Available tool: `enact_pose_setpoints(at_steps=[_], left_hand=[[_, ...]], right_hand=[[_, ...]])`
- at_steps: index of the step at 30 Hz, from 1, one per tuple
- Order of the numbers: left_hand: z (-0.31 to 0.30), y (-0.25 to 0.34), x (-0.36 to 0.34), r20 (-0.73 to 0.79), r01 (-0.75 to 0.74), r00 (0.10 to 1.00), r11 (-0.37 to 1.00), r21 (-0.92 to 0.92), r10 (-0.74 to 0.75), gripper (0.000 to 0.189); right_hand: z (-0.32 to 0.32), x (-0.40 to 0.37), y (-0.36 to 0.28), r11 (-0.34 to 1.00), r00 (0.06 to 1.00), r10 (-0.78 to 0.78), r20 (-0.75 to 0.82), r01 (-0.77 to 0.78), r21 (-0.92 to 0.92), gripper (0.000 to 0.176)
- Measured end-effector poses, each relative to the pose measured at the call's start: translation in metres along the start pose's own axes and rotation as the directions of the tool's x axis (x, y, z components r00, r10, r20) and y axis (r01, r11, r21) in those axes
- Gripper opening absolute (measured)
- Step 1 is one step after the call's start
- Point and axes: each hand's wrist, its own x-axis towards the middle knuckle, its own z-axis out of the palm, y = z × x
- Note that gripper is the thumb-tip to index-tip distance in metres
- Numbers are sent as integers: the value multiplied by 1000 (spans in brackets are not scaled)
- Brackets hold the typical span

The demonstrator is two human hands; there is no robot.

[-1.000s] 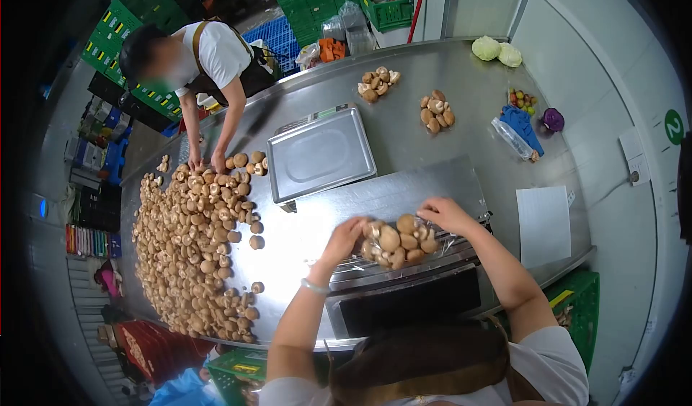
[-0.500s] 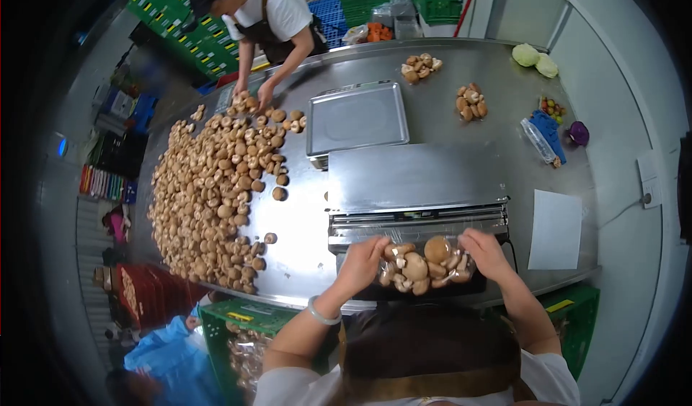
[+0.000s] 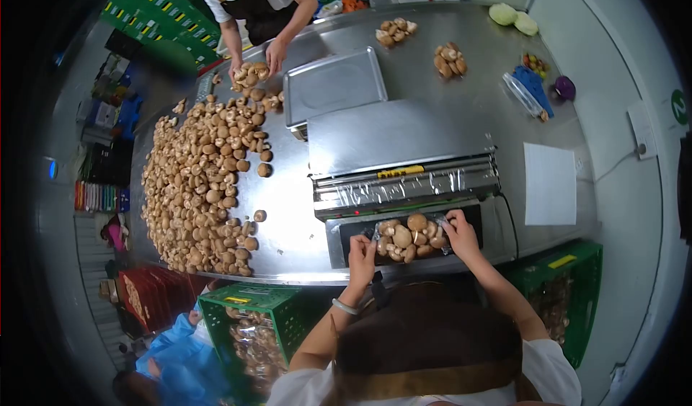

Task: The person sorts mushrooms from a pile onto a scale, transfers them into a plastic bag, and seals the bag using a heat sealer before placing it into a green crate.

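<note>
A pack of brown-capped shiitake mushrooms in clear plastic film lies over the dark plate at the front of a steel film-wrapping machine. At its left end my left hand pinches the film with its fingers closed. My right hand grips the film at the opposite end, thumb and fingers together. Just beyond the pack, a strip of clear film stretches across the machine's front, by a yellow label.
A large mushroom pile covers the table's left side. Across the table a person handles mushrooms beside a steel tray. Green crates with packed mushrooms stand below the front edge. A white sheet lies at right.
Both hands have brought the pack down and the film is now drawn close around its ends. The view has shifted. The person opposite has lifted a cluster of mushrooms.
</note>
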Motion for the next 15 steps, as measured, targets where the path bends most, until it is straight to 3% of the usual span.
enact_pose_setpoints(at_steps=[1, 3, 4, 5, 7, 8, 9, 10, 11, 13, 14, 15], left_hand=[[-1, 8, -2, -29, 42, 999, 999, -28, -43, 17], [-17, -1, 7, -117, -42, 992, 999, 23, 45, 17], [-23, 7, 9, -104, 4, 994, 982, -188, -23, 17], [-25, 26, 10, -127, -174, 978, 984, -34, 168, 18], [-23, 29, 10, -4, -167, 985, 958, 231, 172, 12], [-14, 25, 12, 46, -267, 962, 888, 376, 270, 12], [1, 19, 15, 112, -365, 927, 784, 502, 359, 13], [13, 13, 20, 189, -453, 881, 653, 608, 435, 15], [23, 8, 28, 366, -569, 813, 482, 667, 453, 27], [52, 20, 41, 475, -662, 738, 379, 646, 479, 41], [64, 36, 44, 539, -719, 694, 433, 543, 476, 45], [73, 48, 46, 600, -762, 642, 483, 430, 477, 49]], right_hand=[[2, -3, -4, 996, 998, -27, -48, 31, 82, 17], [-16, -22, -10, 945, 985, 145, -90, -111, 308, 13], [-34, -39, -15, 929, 980, 163, -110, -115, 351, 13], [-50, -58, -21, 912, 975, 179, -129, -116, 395, 13], [-58, -86, -12, 908, 934, 273, -231, -171, 383, 13], [-52, -94, 8, 922, 912, 271, -308, -155, 354, 12], [-42, -100, 29, 936, 884, 265, -385, -140, 322, 12], [-30, -103, 51, 960, 857, 276, -436, -218, 179, 12], [-10, -103, 77, 964, 829, 264, -493, -206, 169, 8], [27, -100, 109, 975, 724, 223, -653, -156, 160, 8], [34, -103, 103, 918, 720, 350, -599, -138, 371, 18], [32, -108, 87, 978, 822, 149, -550, -38, 207, 23]])
